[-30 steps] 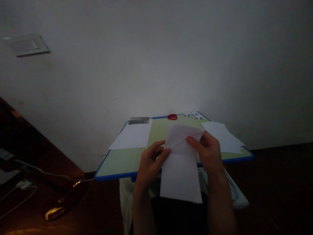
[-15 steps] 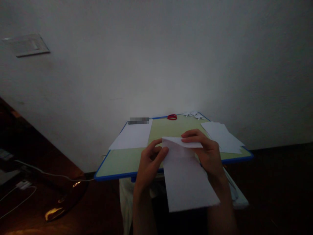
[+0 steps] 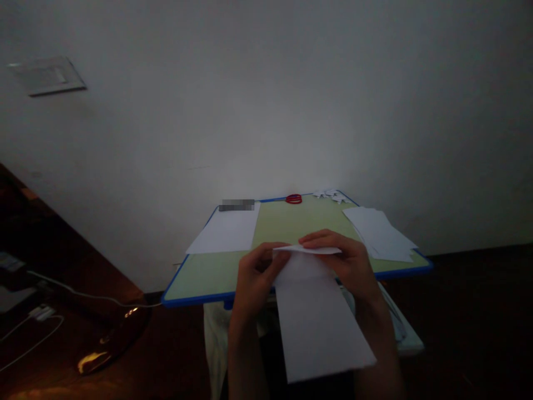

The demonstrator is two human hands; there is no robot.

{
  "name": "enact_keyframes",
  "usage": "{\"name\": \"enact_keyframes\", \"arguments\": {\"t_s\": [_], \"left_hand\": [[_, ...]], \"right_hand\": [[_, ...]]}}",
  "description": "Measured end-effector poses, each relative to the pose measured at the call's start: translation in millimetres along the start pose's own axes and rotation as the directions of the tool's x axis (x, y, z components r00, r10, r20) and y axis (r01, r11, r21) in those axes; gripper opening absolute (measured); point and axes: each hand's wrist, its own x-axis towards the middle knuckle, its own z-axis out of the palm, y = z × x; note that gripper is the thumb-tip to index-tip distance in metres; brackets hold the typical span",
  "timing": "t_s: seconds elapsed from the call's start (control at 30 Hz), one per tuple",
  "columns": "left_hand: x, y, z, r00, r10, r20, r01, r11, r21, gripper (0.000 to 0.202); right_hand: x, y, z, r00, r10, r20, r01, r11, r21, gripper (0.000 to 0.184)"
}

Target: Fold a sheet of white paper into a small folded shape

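A white sheet of paper (image 3: pixel 320 325) hangs in front of me, its top part folded over toward me. My left hand (image 3: pixel 256 278) pinches the folded top edge at its left end. My right hand (image 3: pixel 345 261) is closed on the same fold further right, fingers lying along the crease. Both hands are just above the near edge of a small green table with a blue rim (image 3: pixel 208 297).
On the table lie a white sheet (image 3: pixel 227 230) at the left, a loose stack of white sheets (image 3: pixel 381 233) at the right, a red ring (image 3: pixel 293 198) and small white paper cut-outs (image 3: pixel 331 194) at the back. A white wall stands behind. Cables (image 3: pixel 62 289) run over the dark floor at the left.
The top of the sheet has been folded down toward me and flattened. Both hands lowered a little, and the sheet's lower edge swung down and right.
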Motion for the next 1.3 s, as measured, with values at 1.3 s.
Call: {"name": "enact_keyframes", "arguments": {"t_s": [1.3], "left_hand": [[-5,8,0.1,0.999,-0.044,-0.005,0.044,0.995,-0.093,0.039]], "right_hand": [[-1,-1,4,0.989,-0.061,0.133,0.095,0.960,-0.264,0.042]]}}
